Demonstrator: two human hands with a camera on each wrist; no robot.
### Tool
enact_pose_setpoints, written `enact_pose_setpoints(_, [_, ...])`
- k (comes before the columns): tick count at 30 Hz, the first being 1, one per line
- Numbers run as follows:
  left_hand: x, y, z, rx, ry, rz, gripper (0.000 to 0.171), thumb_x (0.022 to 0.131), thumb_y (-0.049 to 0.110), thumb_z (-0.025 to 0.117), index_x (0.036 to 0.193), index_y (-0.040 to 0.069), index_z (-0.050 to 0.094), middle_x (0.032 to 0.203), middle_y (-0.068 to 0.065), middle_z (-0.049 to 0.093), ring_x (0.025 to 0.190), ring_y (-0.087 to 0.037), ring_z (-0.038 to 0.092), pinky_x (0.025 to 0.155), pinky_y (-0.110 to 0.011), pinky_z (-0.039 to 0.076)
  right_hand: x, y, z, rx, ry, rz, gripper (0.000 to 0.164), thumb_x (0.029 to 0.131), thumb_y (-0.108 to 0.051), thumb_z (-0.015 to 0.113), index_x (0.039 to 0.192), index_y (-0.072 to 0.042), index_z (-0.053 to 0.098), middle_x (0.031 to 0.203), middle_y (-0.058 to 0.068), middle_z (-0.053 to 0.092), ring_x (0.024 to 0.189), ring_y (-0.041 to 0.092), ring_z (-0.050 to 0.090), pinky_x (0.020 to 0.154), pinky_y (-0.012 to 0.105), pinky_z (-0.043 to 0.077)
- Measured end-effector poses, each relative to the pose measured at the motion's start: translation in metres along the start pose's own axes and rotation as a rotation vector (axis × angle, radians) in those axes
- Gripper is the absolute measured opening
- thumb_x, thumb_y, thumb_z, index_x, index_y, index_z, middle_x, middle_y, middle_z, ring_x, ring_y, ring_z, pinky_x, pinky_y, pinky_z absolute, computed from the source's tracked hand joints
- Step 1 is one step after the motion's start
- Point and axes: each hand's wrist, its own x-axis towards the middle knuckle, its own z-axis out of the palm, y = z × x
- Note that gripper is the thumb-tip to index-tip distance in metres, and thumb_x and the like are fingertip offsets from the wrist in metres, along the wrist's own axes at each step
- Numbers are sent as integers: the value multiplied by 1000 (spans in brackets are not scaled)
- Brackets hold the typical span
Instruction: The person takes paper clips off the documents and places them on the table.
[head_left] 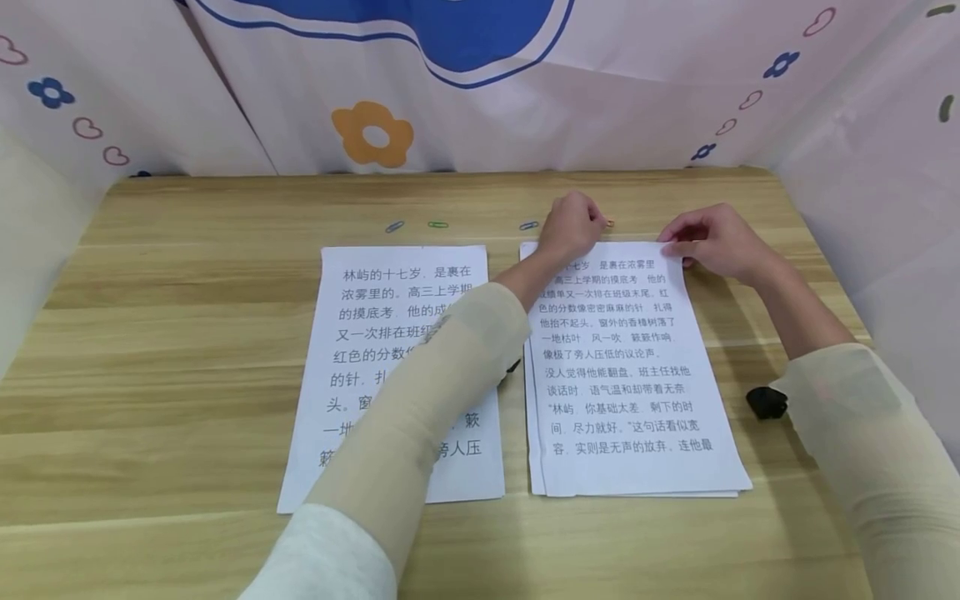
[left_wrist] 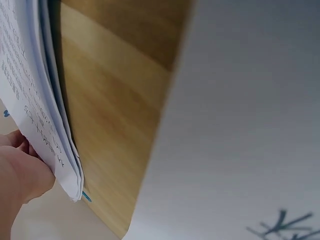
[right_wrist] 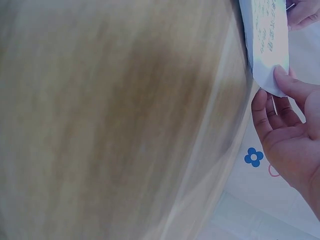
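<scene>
A stack of printed sheets [head_left: 622, 392] lies on the right of the table. Beyond its top edge my left hand [head_left: 572, 225] has its fingers curled, with the fingertips at a small orange paper clip [head_left: 610, 223] that they partly cover. In the left wrist view the left hand [left_wrist: 25, 172] is beside the top edge of the sheets [left_wrist: 37, 107]. My right hand [head_left: 716, 242] pinches the top right corner of that stack. The right wrist view shows the thumb of the right hand [right_wrist: 295, 130] on top of the paper [right_wrist: 270, 50], fingers below.
Another printed stack [head_left: 397, 333] lies to the left, partly covered by my left forearm. Along the back lie a blue paper clip [head_left: 394, 227], a green paper clip [head_left: 438, 224] and a second blue paper clip [head_left: 528, 225]. A patterned cloth [head_left: 615, 117] hangs behind the table.
</scene>
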Motion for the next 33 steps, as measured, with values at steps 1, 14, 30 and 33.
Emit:
enact_pose_setpoints(1, [0, 0, 0, 7, 0, -6, 10, 102, 14, 67, 100, 9, 74, 99, -1, 72, 77, -9, 60, 64, -17, 47, 0, 0, 0, 1, 0, 0, 15, 97, 3, 69, 110, 8, 72, 107, 22, 68, 77, 24, 59, 62, 23, 53])
enact_pose_setpoints(14, [6, 1, 3, 45, -38, -46, 31, 102, 17, 67, 73, 9, 63, 86, -2, 74, 56, -7, 50, 52, -17, 42, -1, -1, 0, 4, -4, 5, 15, 96, 2, 69, 110, 8, 72, 105, 21, 68, 77, 26, 59, 62, 23, 54])
enact_pose_setpoints(30, [12, 8, 3, 149, -37, -101, 20, 102, 19, 67, 85, 12, 60, 72, 1, 48, 58, -9, 45, 51, -19, 36, -1, -1, -1, 8, -2, 2, 14, 96, 4, 68, 109, 8, 72, 105, 21, 68, 77, 24, 59, 62, 23, 54])
enact_pose_setpoints(33, [13, 9, 3, 159, -42, -109, 20, 102, 20, 67, 86, 12, 59, 72, 1, 48, 58, -9, 45, 50, -19, 35, -1, 0, -2, 13, -3, 6, 15, 96, 3, 68, 110, 8, 72, 106, 21, 68, 77, 24, 60, 63, 23, 54])
